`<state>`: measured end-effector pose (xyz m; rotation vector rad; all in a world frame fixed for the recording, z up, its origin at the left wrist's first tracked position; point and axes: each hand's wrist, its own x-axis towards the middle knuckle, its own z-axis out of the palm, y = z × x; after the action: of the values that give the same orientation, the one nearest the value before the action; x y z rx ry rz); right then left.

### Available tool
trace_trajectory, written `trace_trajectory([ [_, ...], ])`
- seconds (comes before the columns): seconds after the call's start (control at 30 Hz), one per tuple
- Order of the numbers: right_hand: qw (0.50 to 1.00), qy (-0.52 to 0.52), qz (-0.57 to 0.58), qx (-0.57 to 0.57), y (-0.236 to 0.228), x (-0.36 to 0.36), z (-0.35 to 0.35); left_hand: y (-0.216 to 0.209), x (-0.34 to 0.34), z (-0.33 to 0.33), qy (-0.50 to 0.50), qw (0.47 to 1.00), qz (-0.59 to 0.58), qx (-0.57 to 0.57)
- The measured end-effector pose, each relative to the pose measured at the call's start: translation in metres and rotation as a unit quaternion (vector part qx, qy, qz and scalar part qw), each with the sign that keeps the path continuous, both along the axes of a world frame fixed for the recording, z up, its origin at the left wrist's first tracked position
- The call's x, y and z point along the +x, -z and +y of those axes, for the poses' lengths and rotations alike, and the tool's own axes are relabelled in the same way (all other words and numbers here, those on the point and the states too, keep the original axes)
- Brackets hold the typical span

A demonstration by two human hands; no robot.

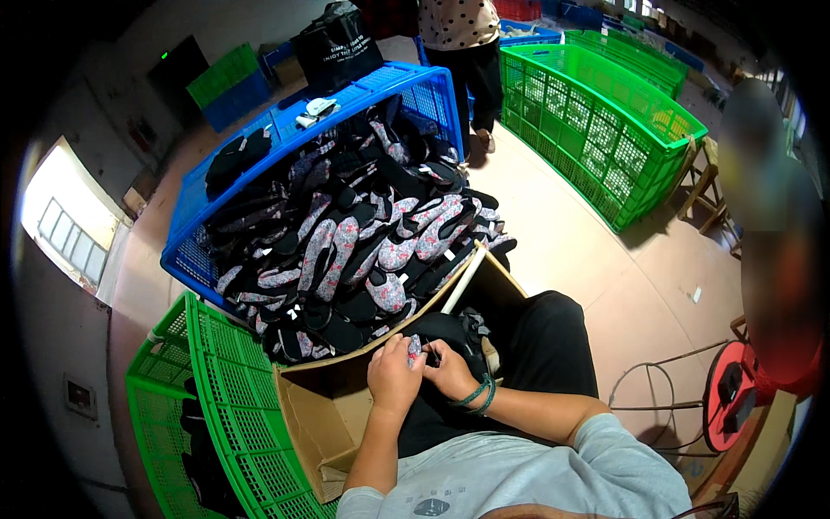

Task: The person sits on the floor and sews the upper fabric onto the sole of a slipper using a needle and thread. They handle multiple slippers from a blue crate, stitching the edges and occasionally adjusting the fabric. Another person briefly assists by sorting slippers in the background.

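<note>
My left hand [395,374] is closed around a small cloth shoe [415,348] with a grey and pink floral print; only a bit of it shows between the fingers. Right beside it, my right hand [450,374] has its fingers bent and pinched at the shoe's dark edge. What exactly those fingertips grip is too small to make out. Both hands are together above my lap, over the edge of an open cardboard box [316,415]. Just beyond lies a big heap of similar floral and black shoes [341,251], spilling toward me.
A blue plastic crate [194,208] lies around the heap, with a black bag [337,54] on top. Green crates stand at the near left [251,415] and far right [596,130]. A person [467,60] stands behind the heap. A red round stool [731,394] is at right.
</note>
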<state>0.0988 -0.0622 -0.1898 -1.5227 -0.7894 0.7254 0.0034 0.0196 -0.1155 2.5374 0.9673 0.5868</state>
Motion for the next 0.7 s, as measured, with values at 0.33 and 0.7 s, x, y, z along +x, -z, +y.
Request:
trace_trajectory([
  [0.33,1.0,0.005,0.019,-0.003,0.012,-0.001,-0.003,-0.002,-0.001,-0.003,0.014,0.999,0.032,0.003],
  [0.7,1.0,0.011,0.019,-0.006,0.003,-0.002,-0.005,0.0,-0.001,-0.006,0.02,0.999,0.01,0.033],
])
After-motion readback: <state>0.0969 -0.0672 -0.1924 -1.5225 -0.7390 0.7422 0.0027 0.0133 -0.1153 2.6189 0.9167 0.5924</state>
